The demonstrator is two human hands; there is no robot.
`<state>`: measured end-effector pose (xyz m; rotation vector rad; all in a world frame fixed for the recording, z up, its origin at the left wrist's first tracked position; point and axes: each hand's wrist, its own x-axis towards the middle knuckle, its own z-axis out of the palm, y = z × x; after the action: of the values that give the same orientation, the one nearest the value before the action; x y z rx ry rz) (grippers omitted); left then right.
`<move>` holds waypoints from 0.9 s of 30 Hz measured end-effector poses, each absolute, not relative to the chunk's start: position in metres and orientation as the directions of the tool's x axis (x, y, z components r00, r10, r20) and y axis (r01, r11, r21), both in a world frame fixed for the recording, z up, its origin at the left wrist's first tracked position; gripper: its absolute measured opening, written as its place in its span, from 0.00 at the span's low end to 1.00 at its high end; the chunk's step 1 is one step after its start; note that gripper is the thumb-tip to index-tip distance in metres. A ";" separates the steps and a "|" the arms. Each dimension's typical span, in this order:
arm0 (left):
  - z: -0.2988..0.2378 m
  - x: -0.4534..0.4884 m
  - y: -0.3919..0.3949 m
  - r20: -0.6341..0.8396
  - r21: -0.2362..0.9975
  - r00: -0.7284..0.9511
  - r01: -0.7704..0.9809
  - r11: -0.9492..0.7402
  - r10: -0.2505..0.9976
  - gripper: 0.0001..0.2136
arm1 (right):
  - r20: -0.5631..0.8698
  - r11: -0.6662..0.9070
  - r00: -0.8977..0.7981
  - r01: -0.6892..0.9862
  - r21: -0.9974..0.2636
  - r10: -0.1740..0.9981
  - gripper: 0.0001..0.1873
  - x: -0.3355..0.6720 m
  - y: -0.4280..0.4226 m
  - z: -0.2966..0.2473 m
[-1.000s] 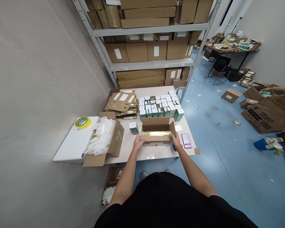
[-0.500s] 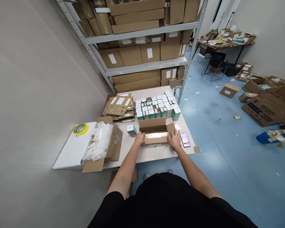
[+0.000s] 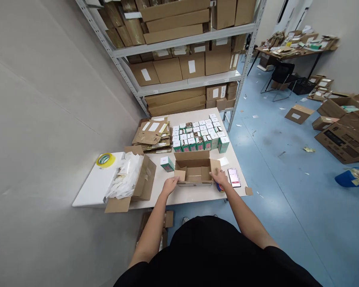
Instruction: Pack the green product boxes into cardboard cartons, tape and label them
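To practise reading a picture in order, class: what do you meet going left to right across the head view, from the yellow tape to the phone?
Roll of yellow tape → box of white packing material → small green-and-white box → open cardboard box → phone.

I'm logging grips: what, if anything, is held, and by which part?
The open carton: left hand touches its left flap, right hand its right flap; whether either truly grips, I can't tell.

Open carton [image 3: 194, 164] — clear drop from above, small green-and-white boxes [image 3: 200, 133] walling off the far side, lone box [image 3: 166, 164] crowding the left, phone [image 3: 234, 177] out right
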<state>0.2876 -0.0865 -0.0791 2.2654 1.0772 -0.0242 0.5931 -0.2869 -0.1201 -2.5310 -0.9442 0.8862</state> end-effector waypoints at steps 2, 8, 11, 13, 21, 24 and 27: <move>-0.087 0.284 -0.086 -0.306 0.488 0.640 0.741 -0.462 0.705 0.19 | -0.454 -0.740 0.587 0.482 -0.470 0.671 0.45 0.589 -0.286 -0.126; -0.111 0.289 -0.099 -0.389 0.245 0.541 0.841 -0.483 0.745 0.54 | -0.450 -0.663 0.493 0.468 -0.585 0.745 0.47 0.582 -0.291 -0.138; -0.115 0.300 -0.108 -0.346 0.219 0.590 0.806 -0.549 0.729 0.50 | -0.430 -0.640 0.483 0.464 -0.613 0.762 0.47 0.582 -0.296 -0.135; -0.115 0.306 -0.113 -0.374 0.197 0.594 0.801 -0.565 0.712 0.46 | -0.411 -0.614 0.465 0.478 -0.629 0.784 0.48 0.581 -0.299 -0.133; -0.110 0.309 -0.149 -0.205 0.116 0.678 0.733 -0.670 0.706 0.33 | -0.397 -0.604 0.462 0.507 -0.615 0.793 0.41 0.590 -0.311 -0.148; -0.105 0.309 -0.157 -0.157 0.148 0.767 0.641 -0.753 0.622 0.35 | -0.405 -0.608 0.461 0.501 -0.616 0.790 0.40 0.596 -0.315 -0.155; -0.104 0.313 -0.158 -0.174 0.183 0.829 0.557 -0.810 0.531 0.34 | -0.397 -0.594 0.446 0.523 -0.611 0.802 0.40 0.596 -0.316 -0.155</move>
<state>0.3134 -0.1578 -0.1044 2.7847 0.8399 -0.1678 0.5964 -0.3165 -0.1546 -2.3014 -1.1196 0.9489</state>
